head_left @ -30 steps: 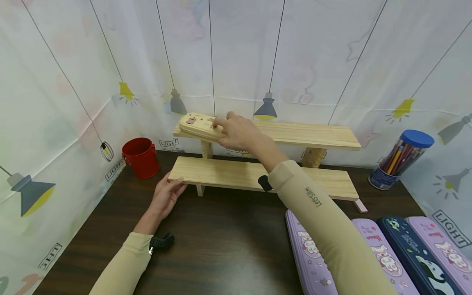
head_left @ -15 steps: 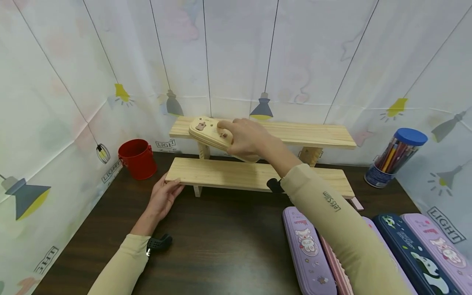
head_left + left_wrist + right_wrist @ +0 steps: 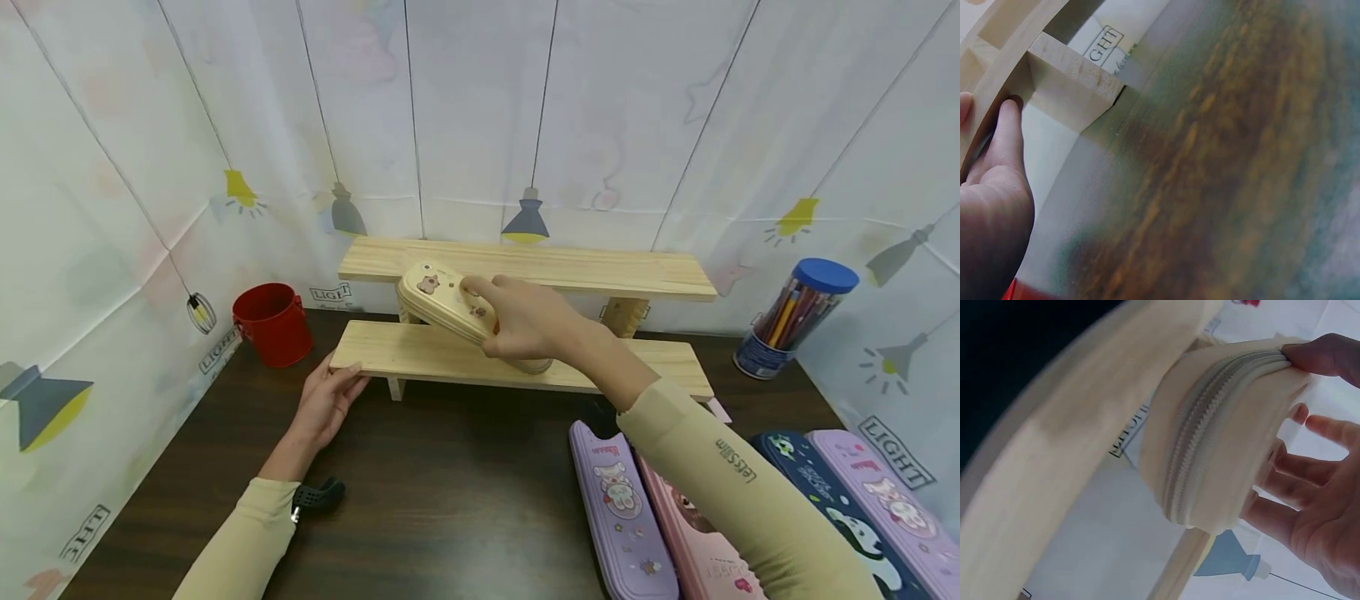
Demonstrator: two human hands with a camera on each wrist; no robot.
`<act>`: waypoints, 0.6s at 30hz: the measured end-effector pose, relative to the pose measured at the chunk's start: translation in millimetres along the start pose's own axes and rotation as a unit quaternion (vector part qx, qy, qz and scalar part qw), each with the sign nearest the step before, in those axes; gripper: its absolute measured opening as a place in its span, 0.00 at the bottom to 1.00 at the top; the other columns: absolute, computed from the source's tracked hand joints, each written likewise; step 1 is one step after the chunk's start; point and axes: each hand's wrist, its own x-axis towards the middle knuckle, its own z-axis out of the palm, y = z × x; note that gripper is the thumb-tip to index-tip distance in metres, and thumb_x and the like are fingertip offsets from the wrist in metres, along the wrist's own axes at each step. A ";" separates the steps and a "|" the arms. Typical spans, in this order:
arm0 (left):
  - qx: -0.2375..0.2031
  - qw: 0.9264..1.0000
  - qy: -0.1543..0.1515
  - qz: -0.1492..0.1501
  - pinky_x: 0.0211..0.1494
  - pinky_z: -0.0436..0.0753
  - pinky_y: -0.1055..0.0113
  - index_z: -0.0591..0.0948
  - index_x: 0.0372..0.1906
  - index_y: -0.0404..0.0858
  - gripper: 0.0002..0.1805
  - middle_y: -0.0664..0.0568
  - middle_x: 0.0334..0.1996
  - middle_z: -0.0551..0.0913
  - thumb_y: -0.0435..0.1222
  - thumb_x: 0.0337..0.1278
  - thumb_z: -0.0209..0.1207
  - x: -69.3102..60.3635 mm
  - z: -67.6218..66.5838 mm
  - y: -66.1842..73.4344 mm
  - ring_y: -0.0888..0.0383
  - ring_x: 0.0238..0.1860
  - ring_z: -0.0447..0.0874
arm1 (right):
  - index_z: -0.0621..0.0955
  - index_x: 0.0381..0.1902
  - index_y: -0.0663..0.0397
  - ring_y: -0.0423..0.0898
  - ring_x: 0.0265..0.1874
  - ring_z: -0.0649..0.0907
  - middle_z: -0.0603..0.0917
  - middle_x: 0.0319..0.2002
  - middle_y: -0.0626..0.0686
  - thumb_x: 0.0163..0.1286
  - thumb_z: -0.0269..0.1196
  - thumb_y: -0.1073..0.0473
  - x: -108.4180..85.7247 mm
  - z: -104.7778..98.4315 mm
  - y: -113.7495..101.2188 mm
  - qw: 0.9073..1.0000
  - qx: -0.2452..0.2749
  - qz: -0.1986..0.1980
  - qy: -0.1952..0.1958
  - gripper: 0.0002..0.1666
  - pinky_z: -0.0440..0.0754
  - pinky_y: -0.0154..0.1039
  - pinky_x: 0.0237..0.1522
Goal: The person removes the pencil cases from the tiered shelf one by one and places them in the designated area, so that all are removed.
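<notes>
A cream zippered pencil case [image 3: 438, 298] with small bear prints hangs tilted in front of the two-tier wooden shelf [image 3: 600, 273]. My right hand [image 3: 534, 318] grips it from above, thumb near the zipper side and fingers on its printed face. Its zipper runs along the side turned to the right wrist camera, where the case [image 3: 1229, 437] lies beside a pale board. At the left end of the lower board [image 3: 405, 346], my left hand [image 3: 324, 407] holds the edge. In the left wrist view, one digit of that hand [image 3: 1000, 194] presses under the wood.
A red bucket [image 3: 273, 329] stands left of the shelf. To the right is a blue-lidded jar of pencils [image 3: 797, 318]. Purple [image 3: 622, 508], pink [image 3: 708, 542] and dark panda [image 3: 832, 508] pencil cases lie at the front right, partly under my right sleeve. A printed curtain hangs behind.
My right hand has lifted the cream pencil case off the upper board's left end and brought it right, down and forward. The left hand keeps its hold on the lower board.
</notes>
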 end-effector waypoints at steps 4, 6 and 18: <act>-0.006 1.000 -0.002 -0.004 0.67 0.76 0.68 0.44 0.80 0.44 0.41 0.42 0.78 0.51 0.32 0.73 0.53 0.1 -0.7 0.5 0.54 0.72 0.68 | 0.61 0.75 0.38 0.46 0.36 0.79 0.78 0.56 0.53 0.49 0.68 0.48 -16.2 9.2 -2.8 1.000 0.009 0.002 0.003 0.53 0.79 0.41 0.30; -0.009 1.000 -0.003 -0.005 0.67 0.77 0.69 0.44 0.80 0.44 0.41 0.42 0.78 0.51 0.32 0.73 0.53 0.3 -0.6 0.3 0.57 0.69 0.71 | 0.62 0.75 0.39 0.46 0.33 0.79 0.79 0.52 0.53 0.50 0.68 0.48 -24.8 12.8 -4.7 1.000 0.015 0.005 0.001 0.53 0.79 0.41 0.30; 0.002 1.000 -0.003 -0.002 0.67 0.77 0.70 0.43 0.81 0.44 0.43 0.42 0.79 0.50 0.33 0.72 0.55 -0.5 -0.4 0.5 0.54 0.73 0.66 | 0.65 0.74 0.37 0.40 0.27 0.75 0.78 0.39 0.50 0.52 0.70 0.45 -78.6 39.6 -14.7 0.998 0.055 0.017 0.007 0.50 0.73 0.32 0.25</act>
